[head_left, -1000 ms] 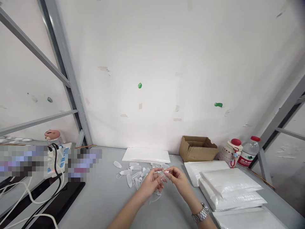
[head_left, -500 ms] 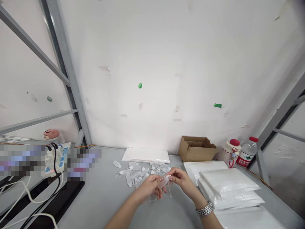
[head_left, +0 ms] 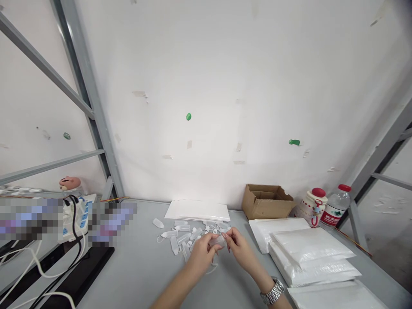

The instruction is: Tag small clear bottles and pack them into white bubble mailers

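A person's two bare hands meet above a smooth, matte grey tabletop (head_left: 135,268). The left hand (head_left: 202,252) holds a small translucent plastic container (head_left: 217,241), tube-shaped with a frosted look, its thumb and fingers closed around the body. The right hand (head_left: 237,247) has thumb and forefinger pressed together at the container's right end; what exactly they pinch there is too small to tell. A silver metal watch (head_left: 273,292) with a linked band circles the right wrist.

Just beyond and to the left of the hands lies a loose scatter of similar containers (head_left: 183,236), cloudy and rounded, some with thin white cords looping out. Behind them, flat white sheets (head_left: 196,210) rest near the wall (head_left: 209,64), which is pale and marked with torn tape. To the right are an open brown cardboard box (head_left: 270,208), puffy white packages (head_left: 317,245) with a glossy, wrinkled surface, a cream jar (head_left: 309,209) with a red lid, and a clear plastic bottle (head_left: 336,209) with a red cap.

Half a second ago, the held container slanted more steeply and a cord dangled below the right fingers; now it lies nearer level, and that dangling cord is out of sight
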Demonstrator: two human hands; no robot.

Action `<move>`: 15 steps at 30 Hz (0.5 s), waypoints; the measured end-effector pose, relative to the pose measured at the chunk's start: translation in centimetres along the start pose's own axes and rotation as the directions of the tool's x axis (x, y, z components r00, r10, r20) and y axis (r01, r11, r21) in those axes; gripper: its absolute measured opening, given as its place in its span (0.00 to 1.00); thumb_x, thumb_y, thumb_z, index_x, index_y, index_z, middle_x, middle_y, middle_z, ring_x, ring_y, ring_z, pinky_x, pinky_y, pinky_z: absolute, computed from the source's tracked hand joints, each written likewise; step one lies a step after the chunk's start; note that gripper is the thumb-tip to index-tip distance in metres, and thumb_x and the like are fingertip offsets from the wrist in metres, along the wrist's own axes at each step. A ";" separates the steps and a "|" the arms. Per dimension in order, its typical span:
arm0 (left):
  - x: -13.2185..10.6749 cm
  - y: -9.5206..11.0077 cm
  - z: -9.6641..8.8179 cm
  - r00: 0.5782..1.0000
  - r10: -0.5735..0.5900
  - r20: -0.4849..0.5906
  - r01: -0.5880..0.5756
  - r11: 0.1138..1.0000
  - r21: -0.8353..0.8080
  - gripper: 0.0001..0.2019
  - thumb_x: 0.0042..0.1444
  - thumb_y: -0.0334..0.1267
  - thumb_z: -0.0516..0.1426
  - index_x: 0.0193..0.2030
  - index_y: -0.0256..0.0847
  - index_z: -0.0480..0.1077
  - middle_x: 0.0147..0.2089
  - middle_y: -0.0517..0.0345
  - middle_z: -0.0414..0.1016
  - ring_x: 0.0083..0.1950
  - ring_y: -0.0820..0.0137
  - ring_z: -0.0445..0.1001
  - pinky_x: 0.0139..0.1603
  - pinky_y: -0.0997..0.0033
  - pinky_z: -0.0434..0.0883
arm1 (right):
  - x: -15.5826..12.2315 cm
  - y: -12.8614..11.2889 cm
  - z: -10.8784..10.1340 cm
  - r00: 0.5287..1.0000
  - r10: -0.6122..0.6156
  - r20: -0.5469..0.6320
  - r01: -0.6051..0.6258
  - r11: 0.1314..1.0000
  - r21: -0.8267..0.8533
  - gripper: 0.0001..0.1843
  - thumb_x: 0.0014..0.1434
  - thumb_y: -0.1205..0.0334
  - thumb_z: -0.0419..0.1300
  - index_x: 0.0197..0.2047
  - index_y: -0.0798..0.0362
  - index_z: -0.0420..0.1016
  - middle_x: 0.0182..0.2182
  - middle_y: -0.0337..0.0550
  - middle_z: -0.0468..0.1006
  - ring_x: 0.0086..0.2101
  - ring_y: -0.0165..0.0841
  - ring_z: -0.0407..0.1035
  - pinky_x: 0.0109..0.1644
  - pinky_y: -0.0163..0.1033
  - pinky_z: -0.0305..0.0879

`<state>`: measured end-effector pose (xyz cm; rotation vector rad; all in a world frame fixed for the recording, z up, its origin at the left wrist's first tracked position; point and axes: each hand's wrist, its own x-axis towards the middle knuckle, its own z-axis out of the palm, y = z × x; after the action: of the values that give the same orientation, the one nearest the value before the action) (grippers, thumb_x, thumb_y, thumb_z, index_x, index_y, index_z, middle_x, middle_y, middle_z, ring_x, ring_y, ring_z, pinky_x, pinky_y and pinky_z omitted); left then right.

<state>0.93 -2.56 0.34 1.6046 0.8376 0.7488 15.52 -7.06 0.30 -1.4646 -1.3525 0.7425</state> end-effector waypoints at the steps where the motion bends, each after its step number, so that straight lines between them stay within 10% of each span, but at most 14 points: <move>1: -0.1 -0.1 0.0 0.999 0.033 -0.038 -0.030 0.998 0.062 0.09 0.47 0.40 0.56 0.35 0.40 0.68 0.24 0.61 0.70 0.23 0.72 0.67 0.27 0.72 0.64 | -0.1 0.0 0.1 1.000 -0.002 0.004 0.002 1.000 -0.004 0.20 0.56 0.42 0.50 0.26 0.50 0.59 0.17 0.32 0.62 0.21 0.30 0.57 0.27 0.36 0.53; 10: -0.2 -1.8 -0.2 0.899 0.438 -0.032 -0.389 0.828 0.403 0.11 0.53 0.29 0.50 0.41 0.43 0.68 0.40 0.53 0.73 0.43 0.65 0.71 0.44 0.63 0.69 | -0.7 0.2 1.0 0.989 -0.132 -0.064 0.121 0.981 -0.152 0.19 0.59 0.45 0.45 0.25 0.48 0.61 0.24 0.38 0.65 0.27 0.34 0.58 0.32 0.39 0.54; 15: -0.5 -2.2 -0.2 0.766 0.638 0.080 -0.569 0.616 0.545 0.16 0.57 0.25 0.45 0.47 0.42 0.66 0.42 0.51 0.71 0.44 0.67 0.70 0.43 0.65 0.71 | 0.1 0.9 1.3 0.992 0.128 0.015 -0.128 0.989 0.067 0.25 0.53 0.37 0.48 0.19 0.48 0.57 0.14 0.32 0.57 0.18 0.29 0.52 0.23 0.37 0.50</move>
<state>0.23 -2.56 -1.78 2.4484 0.6008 1.1688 14.72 -6.52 -0.99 -1.5056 -1.2381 0.8717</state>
